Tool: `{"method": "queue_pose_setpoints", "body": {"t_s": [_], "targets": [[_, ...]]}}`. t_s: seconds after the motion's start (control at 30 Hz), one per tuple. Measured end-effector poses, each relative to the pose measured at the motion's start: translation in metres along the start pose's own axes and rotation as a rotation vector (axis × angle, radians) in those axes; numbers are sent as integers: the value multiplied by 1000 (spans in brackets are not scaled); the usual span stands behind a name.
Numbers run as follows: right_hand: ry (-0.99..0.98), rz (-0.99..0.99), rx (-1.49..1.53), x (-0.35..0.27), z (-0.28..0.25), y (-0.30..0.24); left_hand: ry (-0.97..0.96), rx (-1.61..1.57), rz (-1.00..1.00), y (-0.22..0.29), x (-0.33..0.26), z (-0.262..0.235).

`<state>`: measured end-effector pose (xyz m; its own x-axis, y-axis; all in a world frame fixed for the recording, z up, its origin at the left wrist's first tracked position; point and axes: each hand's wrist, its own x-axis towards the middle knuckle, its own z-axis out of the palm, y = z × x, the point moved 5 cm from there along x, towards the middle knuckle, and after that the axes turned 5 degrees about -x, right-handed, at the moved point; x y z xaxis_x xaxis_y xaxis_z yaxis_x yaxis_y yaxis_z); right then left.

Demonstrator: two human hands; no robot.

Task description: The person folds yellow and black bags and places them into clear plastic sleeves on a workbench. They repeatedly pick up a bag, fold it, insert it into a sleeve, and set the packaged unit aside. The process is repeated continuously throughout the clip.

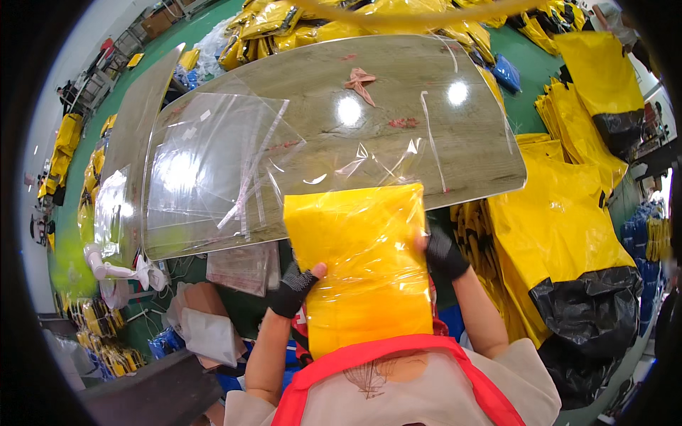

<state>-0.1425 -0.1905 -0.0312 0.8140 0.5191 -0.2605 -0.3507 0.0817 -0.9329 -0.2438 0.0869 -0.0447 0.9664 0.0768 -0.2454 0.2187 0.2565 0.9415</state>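
In front of my chest I hold a folded yellow sheet of coated material [362, 277] inside a clear plastic bag. The bag's loose transparent end [369, 162] sticks out past the far edge of the yellow bundle, over the table. My left hand [297, 285], in a dark fingerless glove, grips the left edge with its thumb on top. On the opposite edge, a little farther out, my right hand [442, 252] in a matching glove closes on the bundle. The fingers of both hands are mostly hidden beneath it.
A wood-patterned table [327, 92] stands ahead, with flat clear plastic bags [206, 153] on its left and a pinkish cloth scrap [361, 85] near the back. Yellow-and-black pieces [561, 227] hang at the right. A white fan [117, 270] is at the left; yellow bundles [270, 28] lie beyond.
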Motion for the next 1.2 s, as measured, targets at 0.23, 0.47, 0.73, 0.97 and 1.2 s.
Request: {"method": "queue_pose_setpoints", "body": {"t_s": [0.23, 0.47, 0.73, 0.97, 1.2], "targets": [[-229, 239, -313, -10, 5, -4, 0, -330, -223, 31, 10, -6], [16, -16, -394, 24, 18, -25, 18, -394, -255, 26, 30, -30], [131, 178, 211, 44, -9, -24, 8, -135, -178, 36, 35, 25], [-86, 173, 207, -83, 6, 56, -112, -182, -242, -23, -82, 13], [11, -78, 736, -77, 26, -64, -12, -318, -104, 3, -52, 42]]}}
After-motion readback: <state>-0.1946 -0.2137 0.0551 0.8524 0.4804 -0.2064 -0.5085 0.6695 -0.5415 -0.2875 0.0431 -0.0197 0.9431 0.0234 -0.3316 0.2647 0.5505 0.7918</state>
